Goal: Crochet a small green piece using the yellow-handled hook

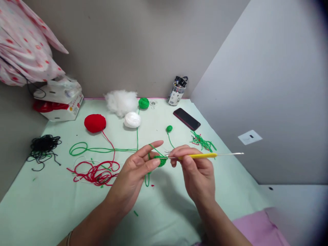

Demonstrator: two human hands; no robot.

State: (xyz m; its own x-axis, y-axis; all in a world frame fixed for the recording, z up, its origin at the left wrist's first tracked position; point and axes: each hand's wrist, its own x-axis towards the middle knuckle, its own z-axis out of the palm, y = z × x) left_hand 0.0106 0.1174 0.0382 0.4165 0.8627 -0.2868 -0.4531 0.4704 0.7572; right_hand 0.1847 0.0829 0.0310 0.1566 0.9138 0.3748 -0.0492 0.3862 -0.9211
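My left hand point(139, 165) pinches a small green crochet piece point(161, 161) between thumb and fingers, while green yarn loops over its raised index finger. My right hand point(196, 169) is closed on a crochet hook point(202, 156) with a yellow handle and metal at both ends. The hook lies almost level, its left tip meeting the green piece. Just behind the hands, a small green ball point(169, 128) trails a strand toward them. A green strand also runs across the table from the left, near a larger green yarn ball point(144, 103) at the back.
On the left lie a red yarn ball point(95, 123), tangled red yarn point(96, 173) and black yarn point(44, 147). White stuffing point(121, 102) and a white yarn ball point(132, 120) sit behind. A phone point(187, 119), a jar point(177, 91) and green scraps point(203, 141) are at right.
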